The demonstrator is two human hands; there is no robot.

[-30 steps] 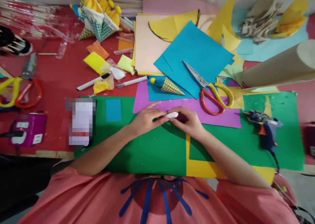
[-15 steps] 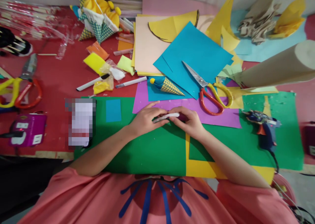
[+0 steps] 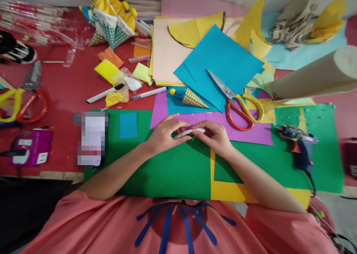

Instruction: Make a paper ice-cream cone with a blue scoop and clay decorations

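A thin, flattened strip of white modelling clay (image 3: 189, 132) is pinched between my two hands above the green sheet. My left hand (image 3: 165, 135) grips its left end between thumb and fingers, the index finger raised. At the other end, my right hand (image 3: 214, 138) presses the clay between thumb and fingertips. Just beyond them lies a small checked paper cone (image 3: 194, 98) with a blue top and a yellow ball. To the right rest open scissors (image 3: 232, 96) with one red and one yellow handle.
On the right, a glue gun (image 3: 304, 146) lies on the green sheet (image 3: 167, 176), near a large paper roll (image 3: 315, 77). Clay packets (image 3: 107, 71), markers (image 3: 149, 93) and a phone (image 3: 93, 138) are to the left. Blue paper (image 3: 220, 57) lies behind.
The white strip and the fingers of my right hand have shifted very slightly to the right. Everything else stays in place.
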